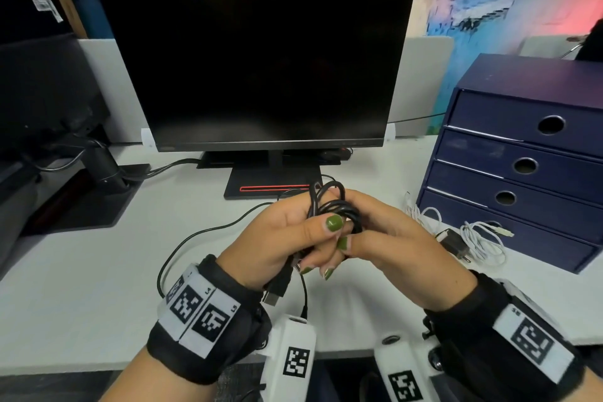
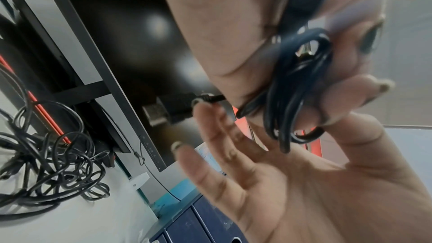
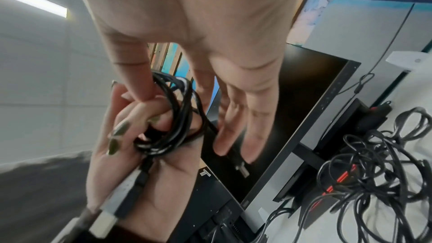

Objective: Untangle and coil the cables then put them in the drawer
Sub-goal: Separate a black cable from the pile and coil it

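Left hand (image 1: 277,238) pinched thumb over looped black cable (image 1: 329,209), right hand (image 1: 385,238) curled round same coil between both sets of fingers, white cables (image 1: 479,238) right of fingers, blue drawer unit (image 1: 522,166) beyond, monitor (image 1: 254,62) farthest.
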Demonstrator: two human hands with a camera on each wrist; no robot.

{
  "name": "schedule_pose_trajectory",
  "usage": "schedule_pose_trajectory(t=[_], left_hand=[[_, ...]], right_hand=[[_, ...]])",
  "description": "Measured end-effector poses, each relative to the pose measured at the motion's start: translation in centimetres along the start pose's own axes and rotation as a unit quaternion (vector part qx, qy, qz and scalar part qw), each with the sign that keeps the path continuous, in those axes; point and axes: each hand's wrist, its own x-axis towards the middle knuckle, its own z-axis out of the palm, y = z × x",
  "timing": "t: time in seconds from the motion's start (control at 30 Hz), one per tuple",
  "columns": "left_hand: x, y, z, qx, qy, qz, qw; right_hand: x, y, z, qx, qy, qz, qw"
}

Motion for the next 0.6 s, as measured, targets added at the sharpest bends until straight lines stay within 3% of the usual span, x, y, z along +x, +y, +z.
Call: schedule_pose_trajectory(t=[0.17, 0.33, 0.43, 0.53, 0.6], left_hand=[[-0.08, 0.11, -0.17, 0.034, 0.047, -0.026, 0.998], [-0.12, -0.56, -0.58, 0.125, 0.131, -0.060, 0.982], [-0.05, -0.39, -0.36, 0.232, 0.174, -0.068, 0.955], [0.20, -0.19, 0.12, 0.275, 0.229, -0.065, 0.932], [0.31, -0.14, 0.28, 0.307, 0.233, -0.063, 0.921]], right_hand=[[0.03, 0.26, 0.35, -0.104, 0.141, -0.079, 0.981], [-0.05, 0.53, 0.28, -0.148, 0.211, -0.098, 0.961], [-0.02, 0.98, 0.11, -0.161, 0.241, -0.086, 0.953], [0.08, 1.10, 0.02, -0.112, 0.242, -0.074, 0.961], [0.18, 1.04, -0.01, -0.076, 0.236, -0.061, 0.967]])
